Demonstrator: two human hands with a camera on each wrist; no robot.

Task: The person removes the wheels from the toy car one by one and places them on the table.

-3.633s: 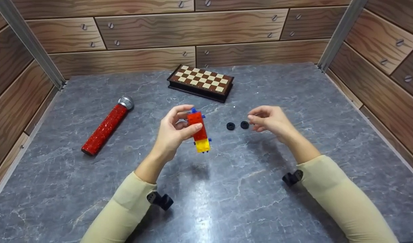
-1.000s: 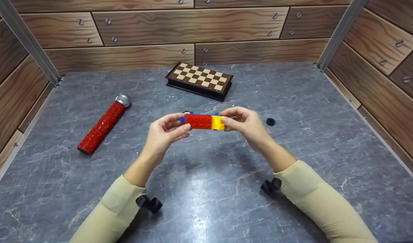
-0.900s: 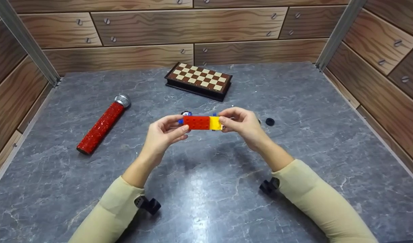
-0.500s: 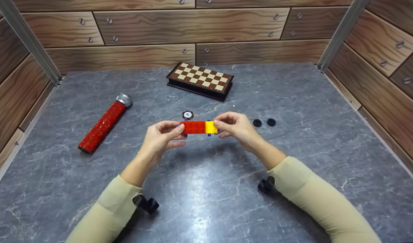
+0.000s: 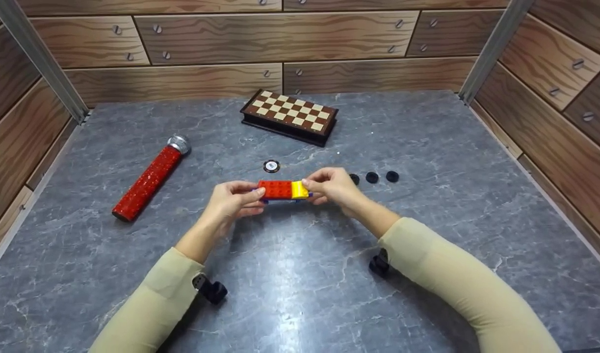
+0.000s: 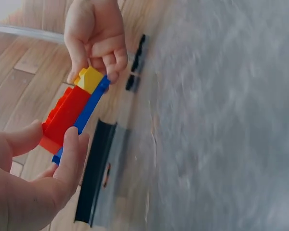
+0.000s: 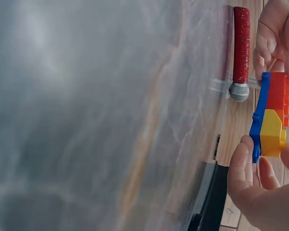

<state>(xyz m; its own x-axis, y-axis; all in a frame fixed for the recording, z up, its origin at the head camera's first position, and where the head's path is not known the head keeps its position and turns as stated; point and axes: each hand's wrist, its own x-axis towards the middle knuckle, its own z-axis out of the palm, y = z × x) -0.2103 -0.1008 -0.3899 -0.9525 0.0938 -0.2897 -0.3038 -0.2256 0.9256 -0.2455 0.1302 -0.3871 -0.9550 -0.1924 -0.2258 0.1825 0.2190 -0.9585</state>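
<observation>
A toy brick truck lies crosswise between the two hands, above the table. It has a red studded brick, a sloped yellow brick and a blue base underneath. The left hand pinches the red end, thumb on top and fingers below. At the yellow end, the right hand grips with thumb and fingers. Small black wheels lie in a row beyond the right hand, which partly covers the nearest one. No wheels show on the blue base in the wrist views.
A poker chip lies just behind the truck. Farther back is a folded chessboard box. A red glittery microphone rests at the left. Wood-patterned walls enclose the grey marbled table.
The left hand alone held the truck, upright, while the right was by the wheels. Now both hold it crosswise. Over the last second they lowered it toward the person, uncovering the poker chip and wheels.
</observation>
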